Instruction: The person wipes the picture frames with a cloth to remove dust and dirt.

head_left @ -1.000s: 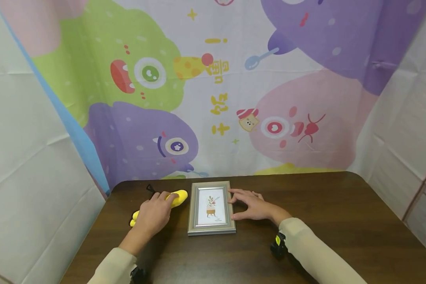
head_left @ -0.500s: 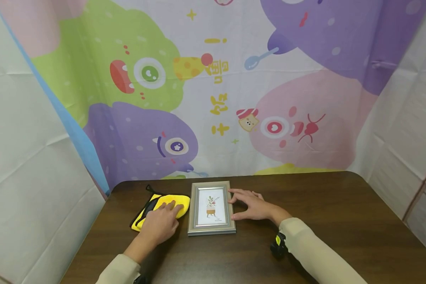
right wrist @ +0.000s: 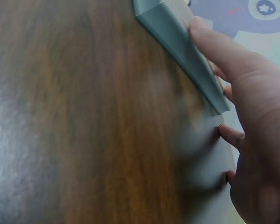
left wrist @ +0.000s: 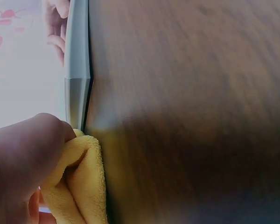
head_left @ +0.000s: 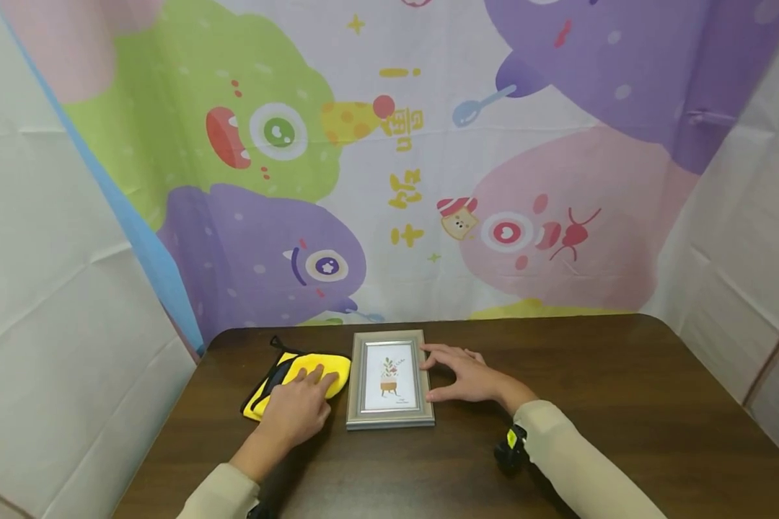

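Observation:
A yellow cloth (head_left: 318,365) with black trim and a black loop lies folded on the table. My left hand (head_left: 296,409) rests on top of it, fingers spread over the fabric. The left wrist view shows the thumb against a fold of the cloth (left wrist: 86,186). Beside it lies a picture frame (head_left: 389,422), silver-beige, around a print of a potted plant. My right hand (head_left: 464,376) is at the frame's right side, its fingertips and thumb touching that edge. In the right wrist view, the thumb (right wrist: 210,39) lies along the frame's side (right wrist: 186,51).
The dark brown wooden table (head_left: 558,461) carries the cloth and frame. A cartoon-printed curtain (head_left: 402,288) hangs just behind its far edge. White fabric walls (head_left: 71,324) flank both sides.
My left hand has let the bunched cloth spread out flatter beside the frame and now rests on it. The right hand and the frame have stayed put.

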A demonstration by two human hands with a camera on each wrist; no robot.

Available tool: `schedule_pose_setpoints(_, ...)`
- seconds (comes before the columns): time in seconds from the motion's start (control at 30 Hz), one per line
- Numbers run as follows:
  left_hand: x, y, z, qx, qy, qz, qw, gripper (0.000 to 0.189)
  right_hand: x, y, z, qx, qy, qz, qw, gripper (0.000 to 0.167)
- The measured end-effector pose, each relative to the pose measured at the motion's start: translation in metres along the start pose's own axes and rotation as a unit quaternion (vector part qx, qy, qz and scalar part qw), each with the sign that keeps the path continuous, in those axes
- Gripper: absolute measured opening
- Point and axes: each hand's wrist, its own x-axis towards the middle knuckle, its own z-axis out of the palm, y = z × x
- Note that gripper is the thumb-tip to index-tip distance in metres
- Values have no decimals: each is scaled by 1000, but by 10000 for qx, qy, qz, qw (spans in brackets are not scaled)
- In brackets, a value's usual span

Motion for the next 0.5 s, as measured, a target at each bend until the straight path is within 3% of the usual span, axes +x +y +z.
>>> schedule_pose_setpoints(0.17,2,-8,8,-31,293,139,9995,43,0,-4,-3,-17,35,-28,10000,55)
schedule_pose_setpoints(0.27,3,-11,4,-235,324,117,9991,42,0,-6,-7,-57,70,-59,9999,60)
schedule_pose_setpoints(0.4,2,-8,-14,-503,186,-71,9985,41,-2,-11,-15,-66,145,-44,9999,65)
schedule_pose_setpoints(0.5,3,-10,-20,-415,255,-137,9987,40,-4,-14,-24,-118,205,-20,9997,66)
